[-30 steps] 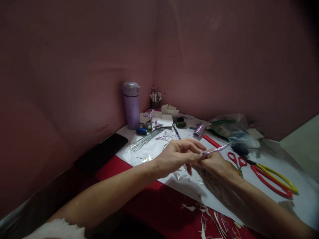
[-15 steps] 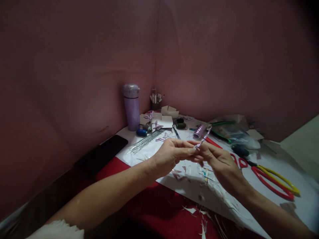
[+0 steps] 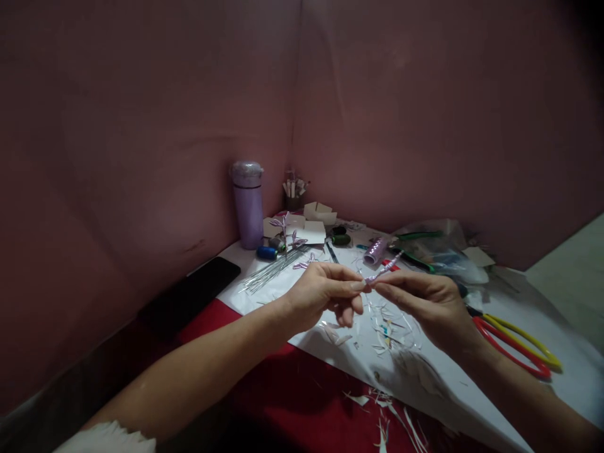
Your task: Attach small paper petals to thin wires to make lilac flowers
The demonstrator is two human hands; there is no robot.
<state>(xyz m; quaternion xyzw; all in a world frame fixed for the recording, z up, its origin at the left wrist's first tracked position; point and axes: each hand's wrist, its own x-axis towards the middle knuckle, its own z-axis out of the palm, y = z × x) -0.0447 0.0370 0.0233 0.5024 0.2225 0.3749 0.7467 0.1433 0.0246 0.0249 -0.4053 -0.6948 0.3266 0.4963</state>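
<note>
A slim piece wound with shiny lilac thread (image 3: 391, 263) is held over the table's middle, slanting up to the right. My left hand (image 3: 323, 290) pinches its lower end between thumb and forefinger, the other fingers curled beneath. My right hand (image 3: 427, 301) has thumb and fingertips closed on the same piece, just right of the left fingertips. A fine loose thread shows near the fingertips; where it runs is hard to make out. Behind the hands lies a spool of lilac thread (image 3: 376, 250). Lilac thread-wrapped sprigs (image 3: 296, 239) lie beyond my left hand.
Bundled thin wires (image 3: 274, 270), a blue thread spool (image 3: 267, 253) and a purple bottle (image 3: 248, 211) are at left, near a dark phone-like slab (image 3: 191, 292). Red-and-yellow-handled scissors (image 3: 519, 349) and a plastic bag (image 3: 453, 258) lie right. Paper scraps (image 3: 387, 330) litter the white sheet (image 3: 321, 349).
My right hand has shifted right and turned, its fingers now straighter and pinching at the fingertips. The lilac-wound piece tilts lower. My left hand stays almost in place.
</note>
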